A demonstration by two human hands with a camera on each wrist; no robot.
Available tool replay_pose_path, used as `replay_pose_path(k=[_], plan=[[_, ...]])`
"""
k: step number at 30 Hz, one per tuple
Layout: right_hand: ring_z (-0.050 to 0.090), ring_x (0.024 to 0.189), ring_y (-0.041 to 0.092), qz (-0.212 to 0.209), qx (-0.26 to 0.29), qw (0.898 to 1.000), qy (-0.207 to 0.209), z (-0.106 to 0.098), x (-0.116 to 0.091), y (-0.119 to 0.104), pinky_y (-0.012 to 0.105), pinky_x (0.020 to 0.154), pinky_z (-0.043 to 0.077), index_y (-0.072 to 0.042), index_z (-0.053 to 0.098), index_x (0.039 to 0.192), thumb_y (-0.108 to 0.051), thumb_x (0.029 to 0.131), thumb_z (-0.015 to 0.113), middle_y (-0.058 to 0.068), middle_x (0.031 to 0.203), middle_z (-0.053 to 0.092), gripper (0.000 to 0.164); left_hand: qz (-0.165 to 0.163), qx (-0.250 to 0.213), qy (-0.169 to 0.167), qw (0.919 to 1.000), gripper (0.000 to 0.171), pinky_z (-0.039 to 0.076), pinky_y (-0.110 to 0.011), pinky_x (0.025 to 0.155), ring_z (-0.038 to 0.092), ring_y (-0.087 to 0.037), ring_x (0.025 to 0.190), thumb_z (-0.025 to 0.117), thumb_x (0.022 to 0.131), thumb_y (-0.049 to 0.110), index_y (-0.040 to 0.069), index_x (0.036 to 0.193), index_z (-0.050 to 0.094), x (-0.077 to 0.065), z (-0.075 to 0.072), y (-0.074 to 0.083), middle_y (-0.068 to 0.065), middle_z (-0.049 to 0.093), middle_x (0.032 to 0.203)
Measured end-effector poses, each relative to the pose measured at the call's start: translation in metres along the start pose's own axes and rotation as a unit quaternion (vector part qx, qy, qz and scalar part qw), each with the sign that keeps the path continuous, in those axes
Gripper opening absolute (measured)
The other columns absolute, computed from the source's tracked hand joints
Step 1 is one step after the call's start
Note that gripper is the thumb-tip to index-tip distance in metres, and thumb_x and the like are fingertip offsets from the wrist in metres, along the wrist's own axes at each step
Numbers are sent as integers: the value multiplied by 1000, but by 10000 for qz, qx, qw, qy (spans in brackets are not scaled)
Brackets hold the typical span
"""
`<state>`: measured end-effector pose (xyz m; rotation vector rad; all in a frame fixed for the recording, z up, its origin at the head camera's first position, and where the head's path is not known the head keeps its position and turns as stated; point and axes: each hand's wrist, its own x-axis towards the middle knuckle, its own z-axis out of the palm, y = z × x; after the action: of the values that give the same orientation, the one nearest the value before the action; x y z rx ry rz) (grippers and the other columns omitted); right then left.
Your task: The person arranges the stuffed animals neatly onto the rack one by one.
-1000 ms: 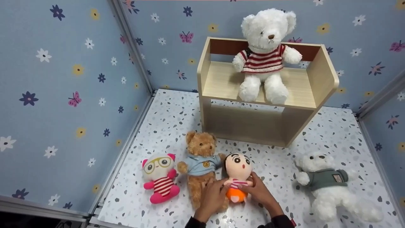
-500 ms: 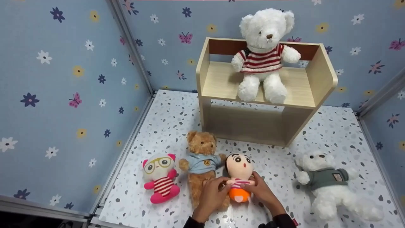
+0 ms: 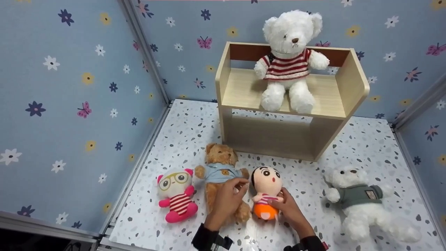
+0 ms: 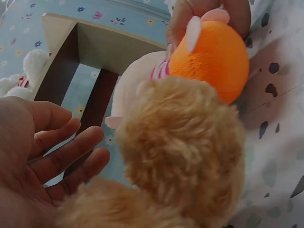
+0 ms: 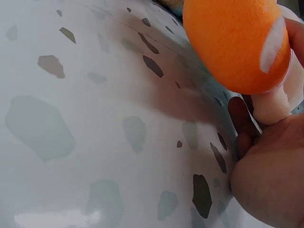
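Orange pants, pink striped top, thick black eyebrows: that was the little doll [image 3: 267,197], and the right hand [image 3: 293,211] had it. That grip was closed around the doll's side, thumb across the front of the body and fingers tucked behind. The doll's head leaned back toward the shelf unit [image 3: 240,91], face up. It was right at the front of the speckled white worktop [image 3: 306,183], and honestly I couldn't tell if its bottom was touching or a bit off it.

Left hand [image 3: 227,199] had nothing in it. Its grip was loose, fingers gently bent and spread, just above the belly of a brown bear [image 3: 222,158] in a light blue top. The left wrist view showed a clear gap between those fingers and the doll, with blurry brown fur up close. Couldn't say if the hand brushed the bear.

That bear lay between the doll and a pink-and-white panda plush [image 3: 178,197] with yellow glasses. Well over on the right, a white bear in a dark green top [image 3: 360,198] lay on its back. Another white bear in a red striped sweater [image 3: 288,66] sat on the shelf's upper level, feet at the front edge.
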<state>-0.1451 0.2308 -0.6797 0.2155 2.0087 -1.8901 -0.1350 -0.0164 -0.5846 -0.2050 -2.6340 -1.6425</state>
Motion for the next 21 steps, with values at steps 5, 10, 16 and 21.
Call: replay_pose_path(k=[5, 10, 16, 21], plan=[[66, 113, 22, 38, 111, 9996, 276, 4, -2, -2, 30, 96, 52, -11, 37, 154, -26, 88, 80, 18, 140, 61, 80, 241, 275, 237, 9991, 19, 55, -24, 80, 66, -9, 89, 69, 97, 19, 18, 114, 75, 11, -14, 6, 5, 75, 100], [68, 110, 22, 41, 336, 9983, 474, 3, -4, -11, 29, 89, 57, -13, 34, 155, -23, 89, 79, 21, 149, 54, 81, 343, 395, 345, 9980, 19, 56, -27, 80, 68, -10, 89, 70, 96, 19, 19, 115, 75, 19, -20, 11, 4, 76, 100], [69, 107, 19, -384, 557, 9961, 559, 6, -8, -33, 26, 88, 57, -11, 38, 151, -14, 92, 75, 22, 142, 59, 70, 149, 307, -243, 9991, 20, 57, -29, 84, 67, -10, 94, 69, 98, 23, 21, 117, 73, 20, -13, 16, 5, 74, 104], [69, 105, 16, -794, 718, 9928, 546, 9, -13, -56, 25, 88, 57, -10, 38, 149, -7, 91, 74, 20, 138, 60, 68, 120, 379, -503, 9979, 22, 56, -26, 82, 66, -7, 93, 70, 97, 26, 20, 118, 71, 19, -4, 22, 3, 74, 106]])
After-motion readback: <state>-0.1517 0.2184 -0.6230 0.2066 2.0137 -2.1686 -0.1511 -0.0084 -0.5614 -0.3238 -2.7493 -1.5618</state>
